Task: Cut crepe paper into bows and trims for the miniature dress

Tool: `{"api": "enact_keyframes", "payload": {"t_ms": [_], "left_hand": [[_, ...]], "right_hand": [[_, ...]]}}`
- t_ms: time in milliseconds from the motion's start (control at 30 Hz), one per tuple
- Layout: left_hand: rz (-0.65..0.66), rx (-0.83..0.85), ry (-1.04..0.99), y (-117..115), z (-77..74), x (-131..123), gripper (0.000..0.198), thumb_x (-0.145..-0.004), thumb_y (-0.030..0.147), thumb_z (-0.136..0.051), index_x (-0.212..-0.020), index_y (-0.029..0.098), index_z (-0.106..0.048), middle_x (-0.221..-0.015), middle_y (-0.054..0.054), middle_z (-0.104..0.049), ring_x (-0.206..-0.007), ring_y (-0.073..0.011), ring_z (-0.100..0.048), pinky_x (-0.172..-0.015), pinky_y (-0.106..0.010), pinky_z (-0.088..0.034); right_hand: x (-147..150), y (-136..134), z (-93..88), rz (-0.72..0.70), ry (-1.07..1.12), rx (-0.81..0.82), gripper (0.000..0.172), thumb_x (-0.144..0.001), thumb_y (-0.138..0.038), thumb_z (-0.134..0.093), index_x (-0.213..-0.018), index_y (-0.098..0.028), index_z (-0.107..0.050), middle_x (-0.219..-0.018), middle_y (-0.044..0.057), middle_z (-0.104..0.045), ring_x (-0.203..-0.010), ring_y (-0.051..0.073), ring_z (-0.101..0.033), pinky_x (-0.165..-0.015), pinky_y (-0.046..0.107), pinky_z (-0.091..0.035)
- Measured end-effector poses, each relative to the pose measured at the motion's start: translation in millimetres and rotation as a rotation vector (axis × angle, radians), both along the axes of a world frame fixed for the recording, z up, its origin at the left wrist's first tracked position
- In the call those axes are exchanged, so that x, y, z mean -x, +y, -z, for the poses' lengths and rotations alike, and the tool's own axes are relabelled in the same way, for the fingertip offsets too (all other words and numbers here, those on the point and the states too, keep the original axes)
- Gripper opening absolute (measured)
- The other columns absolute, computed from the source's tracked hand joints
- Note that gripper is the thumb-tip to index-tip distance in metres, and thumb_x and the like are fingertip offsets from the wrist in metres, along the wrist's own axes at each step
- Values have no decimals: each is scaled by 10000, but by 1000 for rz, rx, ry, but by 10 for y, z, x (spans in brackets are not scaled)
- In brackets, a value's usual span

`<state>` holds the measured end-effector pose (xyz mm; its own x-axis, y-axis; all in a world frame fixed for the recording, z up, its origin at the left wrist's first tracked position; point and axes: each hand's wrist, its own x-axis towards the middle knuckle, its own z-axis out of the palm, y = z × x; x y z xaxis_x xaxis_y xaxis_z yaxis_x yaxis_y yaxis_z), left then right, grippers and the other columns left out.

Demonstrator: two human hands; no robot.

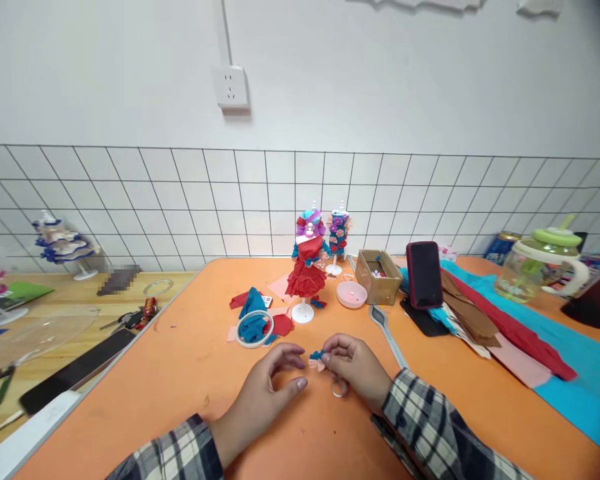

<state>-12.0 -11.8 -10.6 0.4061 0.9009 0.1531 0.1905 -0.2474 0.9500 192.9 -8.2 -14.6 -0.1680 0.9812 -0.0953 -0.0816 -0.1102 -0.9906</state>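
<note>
Between finger and thumb, my right hand pinches a small gathered piece of blue and pink crepe paper. A pale ring hangs at the lower fingers of that hand; what it belongs to is hidden. My left hand is just left of the paper piece, its fingers curved and apart from the thumb, holding nothing. Beyond both hands stands a small dress form in a red ruffled paper dress on a white base. A roll of tape lies over blue and red paper scraps at the left.
Behind stands another small dress form. To its right are a pink dish, a cardboard box, grey-handled scissors and a propped phone. Coloured paper sheets and a jug occupy the right side.
</note>
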Motion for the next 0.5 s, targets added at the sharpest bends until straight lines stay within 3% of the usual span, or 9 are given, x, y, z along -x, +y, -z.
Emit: {"api": "enact_keyframes", "payload": {"t_ms": [133,233,300,400,500], "left_hand": [[-135,-119,111,205,-58,155,350,-824,288,-597,-1164,218,-550,-1137,-106,-645,-1085,-247,-595,-975,-406,-435],[-273,-191,197,594,-68,87,450,-797,257,-590,-1238,197,-523,-1265,-122,-591,-1153,-258,-558,-974,-403,-428],[-365,-187,385,880,-53,-45,464,-750,232,-625,-1202,158,-552,-1268,-131,-590,-1184,-263,-529,-992,-377,-396],[-397,-153,458,1192,-14,-270,296,-740,226,-627,-1015,117,-623,-1046,-130,-676,-989,-261,-610,-833,-335,-448],[-382,-133,484,1316,24,-416,168,-806,246,-561,-881,121,-646,-842,-95,-696,-805,-224,-635,-687,-278,-429]], "right_hand": [[-154,122,-290,-54,-148,-108,274,-698,-405,-698,-804,-169,-608,-673,10,-601,-501,92,-497,-340,169,-390],[-192,348,-568,-22,-226,-255,238,-708,-383,-687,-823,-181,-634,-711,20,-599,-554,117,-512,-347,186,-408],[-148,531,-693,22,-205,-339,242,-719,-384,-675,-849,-189,-614,-715,14,-591,-575,127,-526,-348,187,-396],[-4,770,-732,189,-113,-444,257,-729,-346,-671,-869,-207,-506,-717,-10,-602,-578,122,-560,-423,204,-433],[152,913,-646,336,-120,-577,263,-741,-292,-661,-800,-217,-416,-742,-3,-636,-675,140,-623,-597,253,-503]]}}
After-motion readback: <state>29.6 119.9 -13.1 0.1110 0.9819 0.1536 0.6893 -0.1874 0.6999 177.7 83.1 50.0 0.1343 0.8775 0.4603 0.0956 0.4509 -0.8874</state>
